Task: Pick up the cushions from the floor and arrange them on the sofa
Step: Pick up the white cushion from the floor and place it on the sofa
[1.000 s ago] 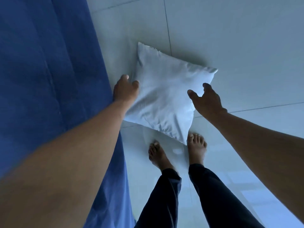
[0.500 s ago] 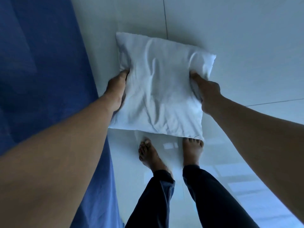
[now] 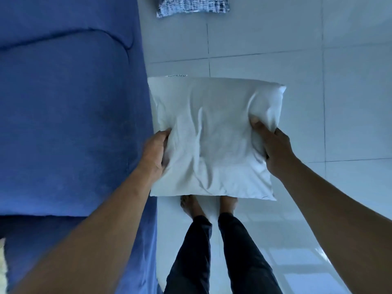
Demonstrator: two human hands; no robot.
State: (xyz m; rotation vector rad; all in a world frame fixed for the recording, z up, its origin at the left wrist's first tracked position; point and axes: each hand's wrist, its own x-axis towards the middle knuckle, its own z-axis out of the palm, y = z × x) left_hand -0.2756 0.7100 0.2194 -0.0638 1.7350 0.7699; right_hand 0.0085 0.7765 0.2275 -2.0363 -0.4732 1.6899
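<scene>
- Head view: a white cushion [image 3: 214, 141] is held up off the tiled floor [image 3: 350, 102] between both hands, its face turned up toward the camera.
- The left hand [image 3: 156, 153] clamps the cushion's left edge low down; its thumb lies on the top face and the other fingers curl out of sight underneath.
- The right hand [image 3: 273, 149] pinches the right edge, the thumb [image 3: 257, 126] pressed into the fabric so that folds bunch up just above it; the rest of its fingers are hidden behind the cushion.
- Just left of the left hand's knuckles runs the blue sofa [image 3: 70, 115], its seat edge touching or nearly touching the cushion's left side; I cannot tell which.
- Beyond the fingertips, well past the cushion's far edge, a patterned blue-and-white cushion [image 3: 193, 6] lies on the floor, cut off by the frame's top.
- Below the cushion's near edge, the person's bare feet [image 3: 191, 205] and dark trousers [image 3: 222, 255] stand on the tiles.
</scene>
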